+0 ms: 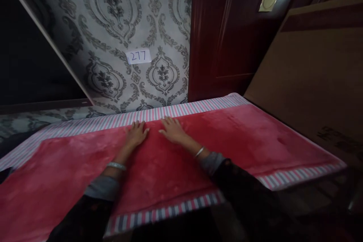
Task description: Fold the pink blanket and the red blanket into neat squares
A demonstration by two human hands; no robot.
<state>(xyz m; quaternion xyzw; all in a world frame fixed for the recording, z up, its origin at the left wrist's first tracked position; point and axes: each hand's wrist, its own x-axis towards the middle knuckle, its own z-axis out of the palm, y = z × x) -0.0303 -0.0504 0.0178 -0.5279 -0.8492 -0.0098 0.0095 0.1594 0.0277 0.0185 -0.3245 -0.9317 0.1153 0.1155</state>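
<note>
In the head view, the red blanket is touched near its far edge by the left hand and right hand, fingers open and spread. Its long axis is laid crosswise to them; the striped sheet is exposed just beyond the fingertips. Neither hand can be judged nearer that edge.

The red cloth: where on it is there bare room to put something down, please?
The red cloth is bare between the right hand and the cardboard box, and left of the left hand, inside the striped border. Crowded: the middle, under both hands and forearms.
</note>
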